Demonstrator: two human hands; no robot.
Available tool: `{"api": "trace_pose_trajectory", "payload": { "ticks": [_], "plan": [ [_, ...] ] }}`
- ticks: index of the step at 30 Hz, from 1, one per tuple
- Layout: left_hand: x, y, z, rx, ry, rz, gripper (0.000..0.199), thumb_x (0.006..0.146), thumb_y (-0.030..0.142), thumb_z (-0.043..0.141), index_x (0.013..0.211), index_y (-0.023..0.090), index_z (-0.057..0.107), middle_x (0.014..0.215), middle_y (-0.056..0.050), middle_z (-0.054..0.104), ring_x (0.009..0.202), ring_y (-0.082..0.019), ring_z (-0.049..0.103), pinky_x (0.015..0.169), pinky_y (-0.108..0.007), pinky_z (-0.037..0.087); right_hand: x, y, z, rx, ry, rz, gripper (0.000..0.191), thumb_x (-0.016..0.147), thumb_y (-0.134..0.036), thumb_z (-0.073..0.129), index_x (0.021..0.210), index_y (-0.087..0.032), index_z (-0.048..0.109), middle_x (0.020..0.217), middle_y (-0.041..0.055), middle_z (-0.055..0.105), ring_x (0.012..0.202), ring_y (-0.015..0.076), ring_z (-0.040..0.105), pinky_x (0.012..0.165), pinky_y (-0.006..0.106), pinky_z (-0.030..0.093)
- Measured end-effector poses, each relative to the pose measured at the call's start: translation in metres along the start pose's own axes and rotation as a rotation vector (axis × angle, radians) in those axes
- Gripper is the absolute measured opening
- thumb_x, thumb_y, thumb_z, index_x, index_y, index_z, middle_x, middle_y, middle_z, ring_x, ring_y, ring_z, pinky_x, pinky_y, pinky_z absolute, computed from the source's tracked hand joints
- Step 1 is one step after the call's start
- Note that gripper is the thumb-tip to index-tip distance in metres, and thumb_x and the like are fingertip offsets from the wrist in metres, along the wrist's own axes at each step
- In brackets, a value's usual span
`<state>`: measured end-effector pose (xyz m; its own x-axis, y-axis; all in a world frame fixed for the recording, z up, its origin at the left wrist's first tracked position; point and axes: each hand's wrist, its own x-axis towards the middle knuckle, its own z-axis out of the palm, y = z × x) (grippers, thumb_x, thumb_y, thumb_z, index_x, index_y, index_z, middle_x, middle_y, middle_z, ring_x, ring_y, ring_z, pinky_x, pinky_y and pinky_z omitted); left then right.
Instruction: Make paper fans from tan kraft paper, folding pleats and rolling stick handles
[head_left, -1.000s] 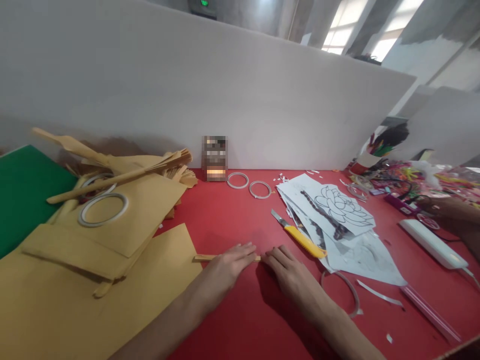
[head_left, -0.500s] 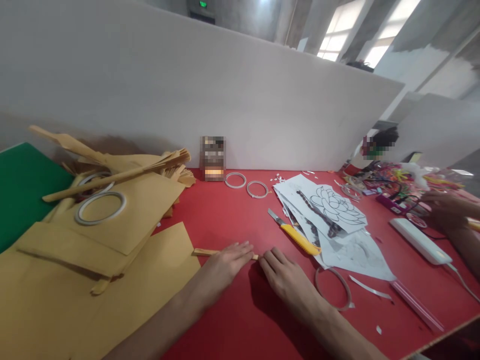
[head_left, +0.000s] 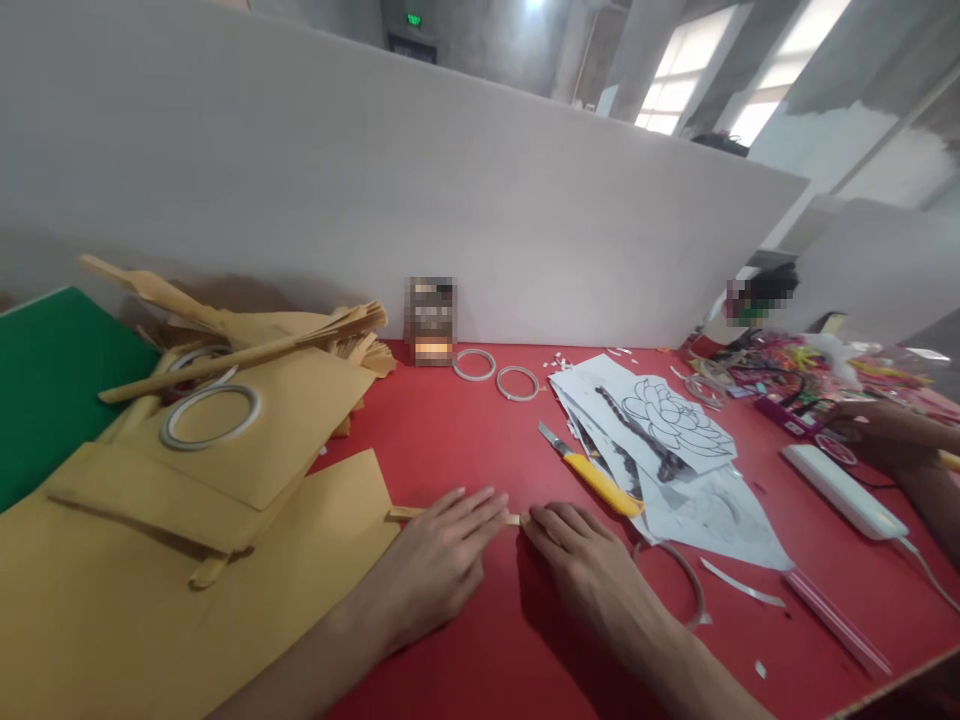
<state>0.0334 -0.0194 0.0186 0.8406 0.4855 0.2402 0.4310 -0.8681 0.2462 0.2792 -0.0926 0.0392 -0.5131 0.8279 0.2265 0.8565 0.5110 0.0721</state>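
Observation:
A narrow folded strip of brown kraft paper (head_left: 405,514) lies across the red table in front of me. My left hand (head_left: 446,550) rests flat on its middle, fingers stretched out and covering part of it. At the strip's right end, my right hand (head_left: 574,550) has its fingers closed and bent down over the tip, which they hide. A short bit of the strip shows between the two hands. Just beyond my right hand lies a yellow utility knife (head_left: 600,480) with its blade out, and a roll of tape (head_left: 690,585) is partly hidden beside that wrist.
Brown paper sheets (head_left: 300,560) cover the left side, with tape rolls (head_left: 210,416) on the pile. Printed drawings (head_left: 679,420) lie at right, near a white power strip (head_left: 844,490). Another person's hand (head_left: 870,420) is at far right. A white partition (head_left: 450,180) stands behind.
My left hand stays on the strip, with its fingers a little more spread and its thumb side turned further out. My right hand keeps at the strip's end. The view has shifted slightly.

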Motion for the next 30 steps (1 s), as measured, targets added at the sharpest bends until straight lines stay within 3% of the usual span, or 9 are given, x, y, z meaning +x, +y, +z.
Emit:
{"api": "trace_pose_trajectory", "payload": {
  "ticks": [5, 9, 15, 26, 30],
  "plan": [
    [-0.004, 0.0, 0.001, 0.012, 0.032, -0.012, 0.066, 0.094, 0.007, 0.048, 0.159, 0.021, 0.05, 0.167, -0.002, 0.049, 0.155, -0.022, 0.046, 0.131, -0.044, 0.034, 0.002, -0.031, 0.016, -0.015, 0.087, 0.137, 0.049, 0.094, -0.007, 0.052, 0.141, -0.008, 0.065, 0.147, 0.017, 0.067, 0.137, 0.0303, 0.062, 0.119, 0.049, 0.049],
    [-0.002, 0.0, 0.001, 0.048, 0.006, -0.006, 0.066, 0.094, 0.008, 0.048, 0.159, 0.02, 0.05, 0.168, -0.002, 0.048, 0.155, -0.024, 0.046, 0.129, -0.045, 0.037, -0.001, -0.049, 0.028, -0.017, 0.144, 0.25, 0.05, 0.101, -0.016, 0.048, 0.149, -0.007, 0.059, 0.155, 0.0183, 0.06, 0.145, 0.0298, 0.057, 0.12, 0.047, 0.05],
    [-0.008, -0.004, -0.004, 0.083, 0.002, -0.036, 0.063, 0.094, 0.009, 0.05, 0.155, 0.023, 0.055, 0.166, -0.001, 0.051, 0.154, -0.024, 0.048, 0.126, -0.045, 0.041, -0.005, -0.05, 0.024, 0.044, 0.142, 0.284, 0.051, 0.103, -0.019, 0.047, 0.152, -0.01, 0.057, 0.157, 0.0169, 0.059, 0.146, 0.0299, 0.056, 0.122, 0.05, 0.048],
    [-0.054, -0.025, -0.015, 0.118, 0.125, -0.051, 0.062, 0.095, 0.007, 0.048, 0.153, 0.023, 0.058, 0.162, -0.004, 0.056, 0.149, -0.021, 0.054, 0.128, -0.041, 0.041, -0.006, -0.049, 0.021, 0.064, 0.128, 0.288, 0.054, 0.105, -0.02, 0.047, 0.157, -0.011, 0.052, 0.16, 0.0153, 0.054, 0.149, 0.0306, 0.053, 0.123, 0.05, 0.047],
    [-0.067, -0.029, -0.018, 0.135, 0.141, -0.059, 0.062, 0.098, 0.009, 0.047, 0.159, 0.021, 0.052, 0.163, -0.004, 0.055, 0.15, -0.02, 0.052, 0.126, -0.038, 0.044, -0.004, -0.05, 0.023, 0.026, 0.12, 0.265, 0.05, 0.106, -0.02, 0.044, 0.153, -0.008, 0.055, 0.157, 0.0188, 0.058, 0.145, 0.0329, 0.058, 0.12, 0.052, 0.05]
  ]
}}
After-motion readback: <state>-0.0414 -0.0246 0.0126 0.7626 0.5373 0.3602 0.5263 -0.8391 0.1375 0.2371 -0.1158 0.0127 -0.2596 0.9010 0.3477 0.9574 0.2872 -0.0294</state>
